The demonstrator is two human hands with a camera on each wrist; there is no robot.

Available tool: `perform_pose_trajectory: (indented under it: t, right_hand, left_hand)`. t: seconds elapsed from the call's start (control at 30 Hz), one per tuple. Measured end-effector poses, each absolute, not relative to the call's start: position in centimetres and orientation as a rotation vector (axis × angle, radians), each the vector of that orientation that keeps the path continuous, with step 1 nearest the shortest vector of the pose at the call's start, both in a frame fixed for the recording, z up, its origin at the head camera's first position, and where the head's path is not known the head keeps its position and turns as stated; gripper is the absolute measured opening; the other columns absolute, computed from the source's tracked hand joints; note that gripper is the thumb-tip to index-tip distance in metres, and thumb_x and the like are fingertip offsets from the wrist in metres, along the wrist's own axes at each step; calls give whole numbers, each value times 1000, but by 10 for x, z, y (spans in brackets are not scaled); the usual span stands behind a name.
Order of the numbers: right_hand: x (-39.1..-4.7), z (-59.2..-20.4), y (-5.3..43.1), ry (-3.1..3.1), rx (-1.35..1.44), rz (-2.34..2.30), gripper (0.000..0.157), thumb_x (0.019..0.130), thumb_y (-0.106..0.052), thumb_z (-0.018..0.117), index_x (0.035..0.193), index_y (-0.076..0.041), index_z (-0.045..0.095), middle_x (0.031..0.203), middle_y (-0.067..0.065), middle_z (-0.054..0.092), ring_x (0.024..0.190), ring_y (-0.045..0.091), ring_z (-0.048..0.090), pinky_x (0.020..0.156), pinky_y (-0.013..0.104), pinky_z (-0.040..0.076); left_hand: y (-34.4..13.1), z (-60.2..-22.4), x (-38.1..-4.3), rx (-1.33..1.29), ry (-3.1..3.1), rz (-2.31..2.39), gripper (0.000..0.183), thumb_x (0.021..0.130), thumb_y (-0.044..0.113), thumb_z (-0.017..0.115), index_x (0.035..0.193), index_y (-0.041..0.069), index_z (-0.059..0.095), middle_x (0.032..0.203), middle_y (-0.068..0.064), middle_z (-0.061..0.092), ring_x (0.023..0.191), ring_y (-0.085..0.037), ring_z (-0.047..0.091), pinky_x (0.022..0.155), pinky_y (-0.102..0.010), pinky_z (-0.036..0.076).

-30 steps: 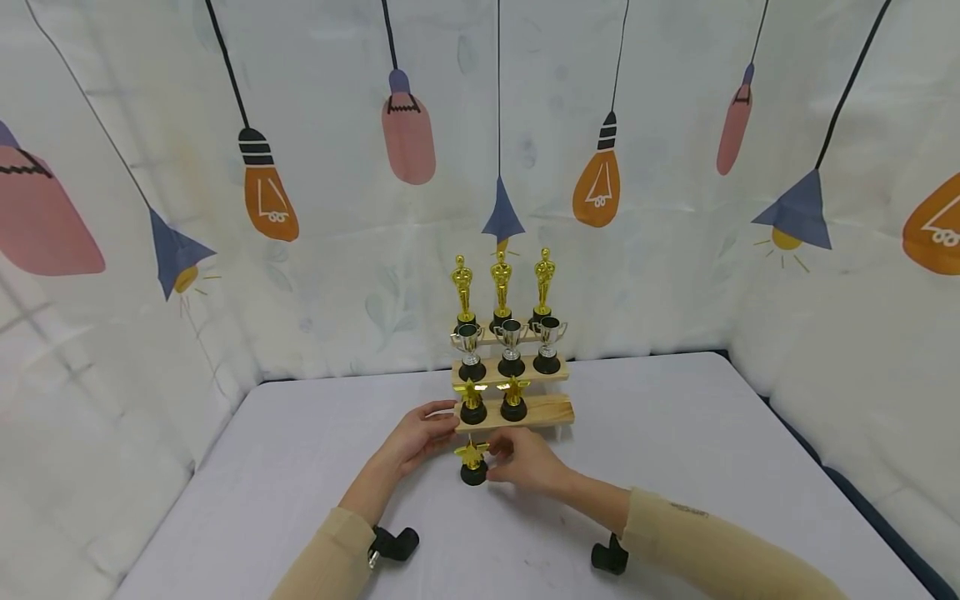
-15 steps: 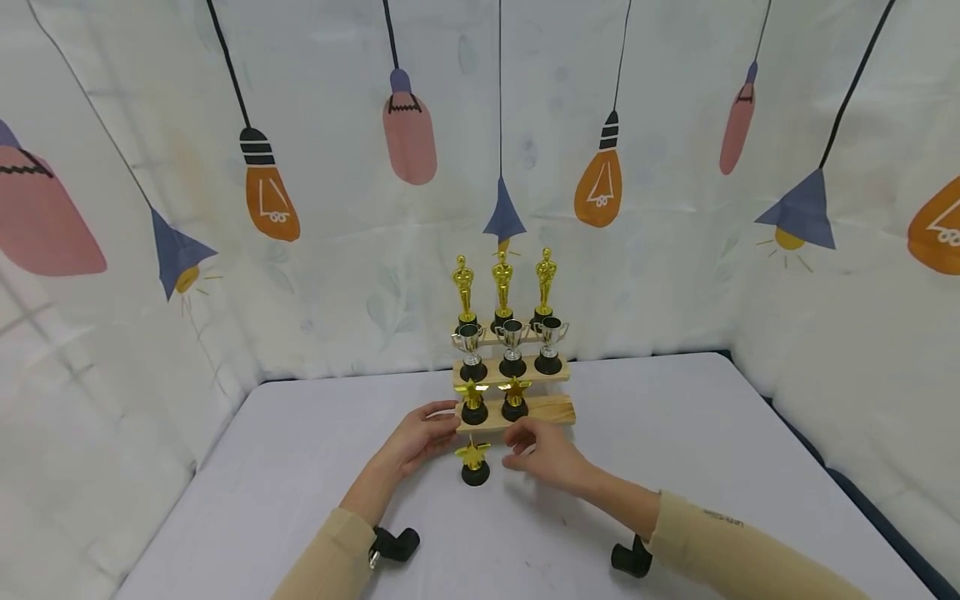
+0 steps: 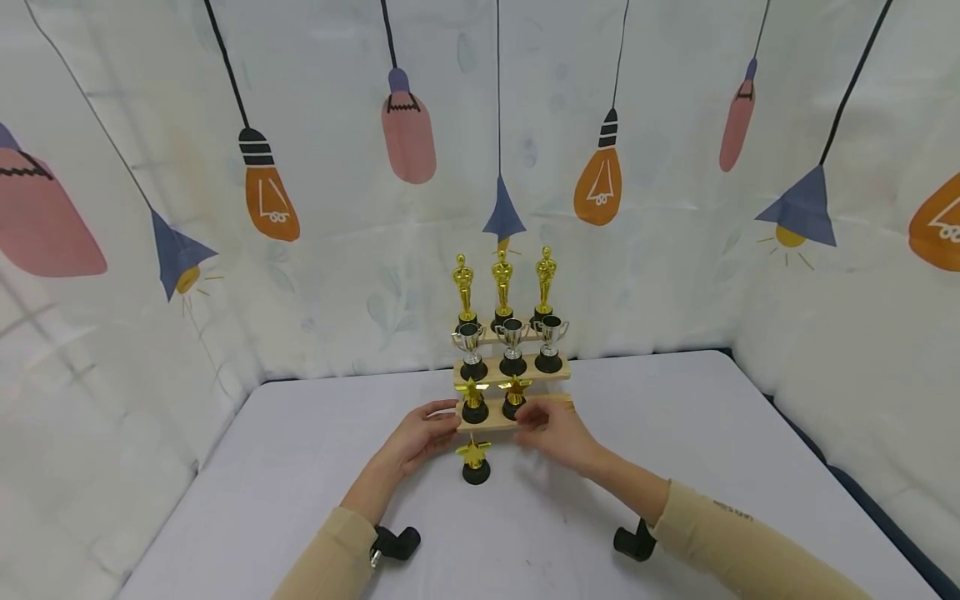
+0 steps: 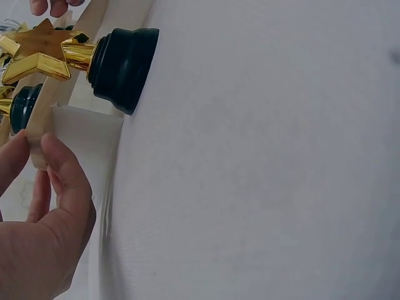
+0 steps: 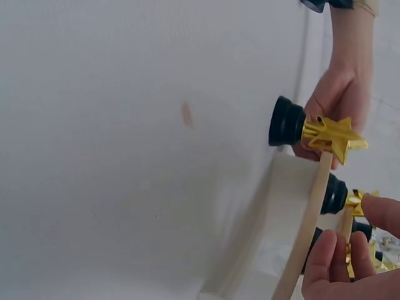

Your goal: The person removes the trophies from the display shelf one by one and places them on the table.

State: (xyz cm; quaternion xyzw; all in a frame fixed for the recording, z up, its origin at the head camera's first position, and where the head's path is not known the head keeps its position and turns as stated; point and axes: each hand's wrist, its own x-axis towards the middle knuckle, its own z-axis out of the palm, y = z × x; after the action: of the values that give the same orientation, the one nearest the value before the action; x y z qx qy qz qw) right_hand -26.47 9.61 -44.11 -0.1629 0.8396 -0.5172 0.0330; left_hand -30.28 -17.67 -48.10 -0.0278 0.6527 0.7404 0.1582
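A three-tier wooden display stand (image 3: 483, 424) stands on the table with small trophies on every tier. My left hand (image 3: 420, 437) pinches the left end of its lowest board between thumb and fingers, as the left wrist view shows closely. At the right of the second gold star trophy (image 3: 514, 392) on that board is my right hand (image 3: 558, 435), fingers loosely bent, fingertips right at the black base and partly hiding it. Another star trophy (image 3: 474, 457) stands upright on the table before the stand. Beside my left fingers sits the first star trophy (image 3: 473, 400).
Three silver cups (image 3: 512, 336) fill the middle tier, and three gold figurines (image 3: 502, 287) stand on the top one. A white cloth (image 3: 337, 450) covers the table. Behind it hangs a pale curtain (image 3: 337, 275) printed with lamps.
My right hand has left the front star trophy, drawing back right and then up to the second star trophy on the lowest board. My left hand stays at the board's end.
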Motion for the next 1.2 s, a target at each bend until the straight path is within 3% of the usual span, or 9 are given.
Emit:
perform_pose_trajectory:
  t: [0.13, 0.47, 0.9, 1.2]
  right_hand:
    - [-267, -438, 97, 2588, -445, -1665, 29, 85, -3, 82, 108, 4, 66, 101, 8, 68, 93, 21, 65, 84, 36, 56]
    - [-279, -441, 94, 2667, -240, -1680, 32, 83, -3, 83, 109, 0, 65, 101, 9, 67, 91, 19, 63, 84, 36, 56]
    - [-292, -439, 90, 2724, -202, -1626, 40, 84, -6, 83, 118, 3, 65, 109, 10, 68, 99, 24, 65, 86, 38, 57]
    - [-297, -441, 86, 2729, -258, -1592, 33, 83, -6, 84, 111, 4, 69, 99, 8, 69, 92, 21, 64, 81, 38, 56]
  left_hand:
    - [-177, -482, -303, -71, 1868, 2116, 51, 99, 7, 68, 146, -2, 49, 129, -19, 60, 102, -20, 65, 94, -36, 55]
    - [-177, -483, -304, -56, 1853, 2116, 52, 100, 6, 67, 147, -4, 46, 129, -20, 59, 102, -18, 65, 94, -35, 56]
    - [-178, -484, -305, -44, 1854, 2112, 53, 100, 8, 68, 147, -3, 46, 130, -20, 59, 102, -18, 65, 93, -35, 56]
    - [-178, -484, -305, -36, 1856, 2114, 53, 100, 7, 67, 147, -4, 46, 130, -20, 59, 102, -18, 65, 92, -34, 56]
